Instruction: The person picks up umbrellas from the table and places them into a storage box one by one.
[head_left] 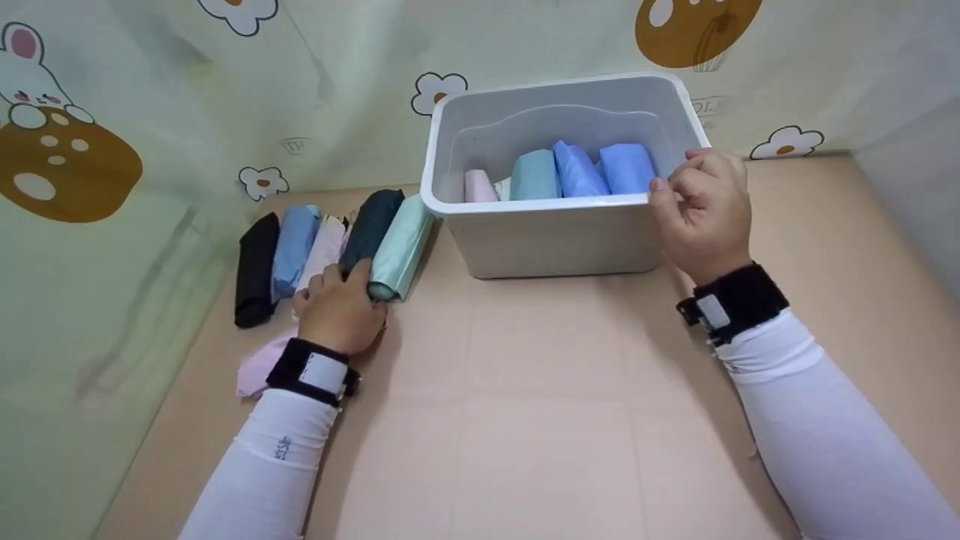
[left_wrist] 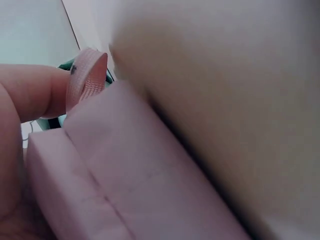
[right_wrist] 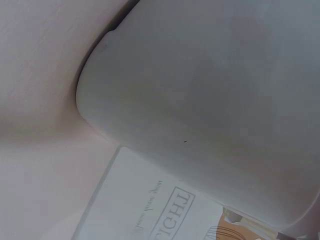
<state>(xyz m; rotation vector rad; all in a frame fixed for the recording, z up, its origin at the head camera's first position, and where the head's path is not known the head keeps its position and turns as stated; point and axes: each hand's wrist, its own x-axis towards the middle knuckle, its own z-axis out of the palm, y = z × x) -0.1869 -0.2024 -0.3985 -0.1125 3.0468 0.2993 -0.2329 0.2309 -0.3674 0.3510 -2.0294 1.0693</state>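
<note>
My left hand (head_left: pixel 341 311) lies at the near end of a row of rolled cloth bundles, its fingers curled down beside the dark green bundle (head_left: pixel 371 225) and the mint bundle (head_left: pixel 401 251). Under that hand is a folded pink cloth bundle (head_left: pixel 262 365), poking out beside the wrist. The left wrist view shows my fingers (left_wrist: pixel 35 92) against its woven strap loop (left_wrist: pixel 85 82), the cloth close to the palm. With thumb and bent fingers, my right hand (head_left: pixel 709 206) grips the near right rim of a pale grey plastic bin (head_left: pixel 555 240).
Inside the bin stand a small pink roll (head_left: pixel 478 186), a teal bundle (head_left: pixel 535 175) and two blue bundles (head_left: pixel 577 171). A black bundle (head_left: pixel 256 270), a blue bundle (head_left: pixel 295 251) and a pale pink one (head_left: pixel 325 247) lie left in the row. Behind rises a patterned curtain (head_left: pixel 360 112).
</note>
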